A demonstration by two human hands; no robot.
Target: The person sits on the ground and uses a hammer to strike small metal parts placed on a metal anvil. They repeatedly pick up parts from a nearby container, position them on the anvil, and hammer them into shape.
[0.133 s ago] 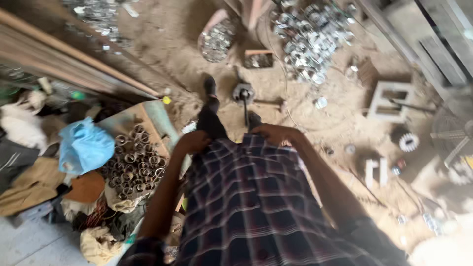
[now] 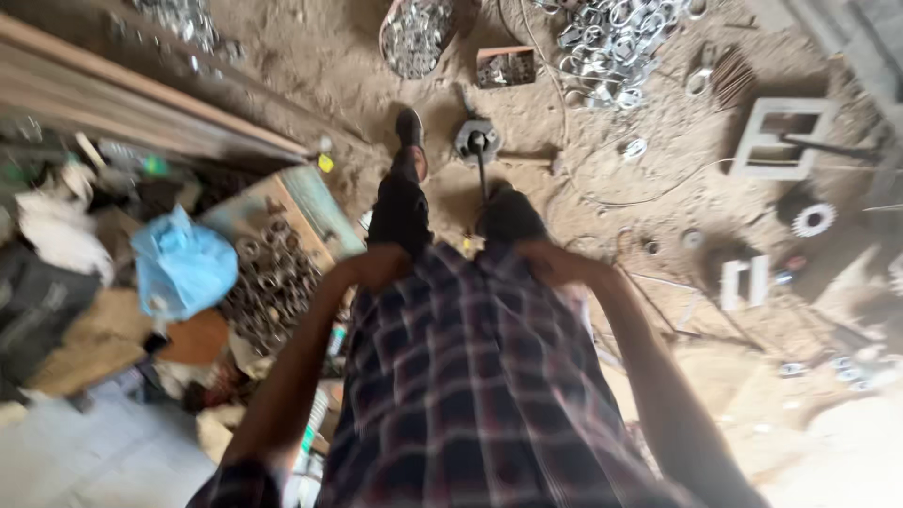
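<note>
I look straight down my plaid shirt to my dark trousers and a black shoe on sandy ground. My left hand and my right hand sit at my waist. Each has its fingers curled on the shirt hem and partly hidden by the cloth. Between my feet stands a round metal fixture with an upright rod. The view is blurred.
A bowl of metal rings, a small box and a heap of silver rings lie ahead. To the left are a crate of rusty rings, a blue bag and planks. On the right sit a white frame and a gear.
The view has tipped slightly, so the shoe and the fixture sit a little higher in it. Both hands stay at the shirt hem.
</note>
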